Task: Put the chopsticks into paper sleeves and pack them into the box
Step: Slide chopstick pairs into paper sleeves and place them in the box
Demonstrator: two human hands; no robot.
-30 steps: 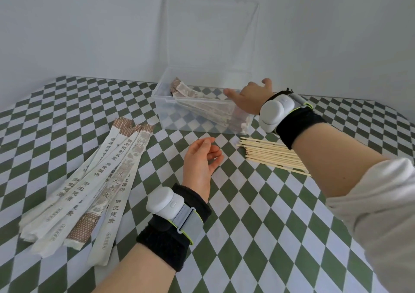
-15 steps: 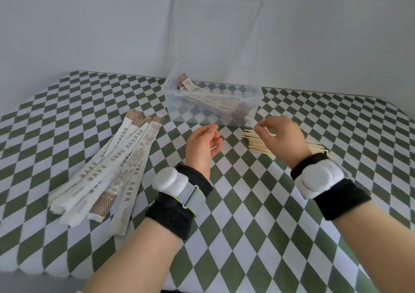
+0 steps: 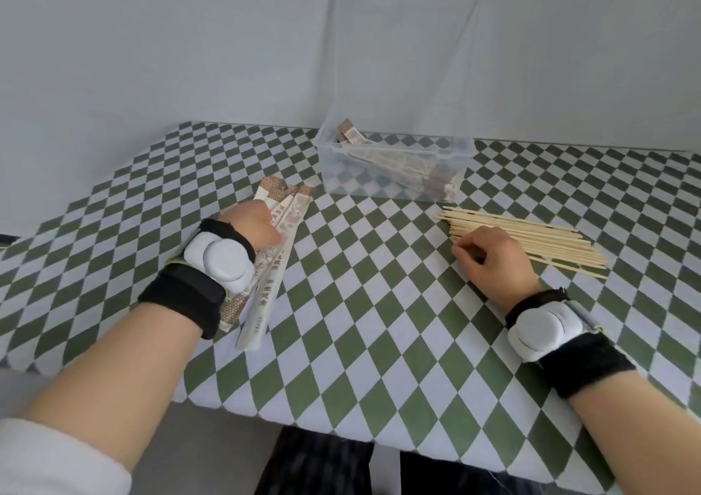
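- Box: clear plastic, lid standing open at the back of the checked table. A small batch of sleeved pairs already lies inside, slanted from the back left corner to the front right. Exact count not readable.
- Paper sleeves: a fanned pile left of the box and well apart from it, apparently unfilled.
- Chopsticks: a good number of bare sticks lie side by side, right of centre and just in front of the box.
- Left hand: rests on the sleeve pile, knuckles up. Its fingers are hidden under the hand, so I cannot tell if a sleeve is gripped.
- Right hand: fingers curled down on the near ends of the bare sticks, thumb and forefinger apparently pinching some.
- Judgement: early to middle stage. A few pairs are packed and most of the stock is still to be sleeved and boxed.
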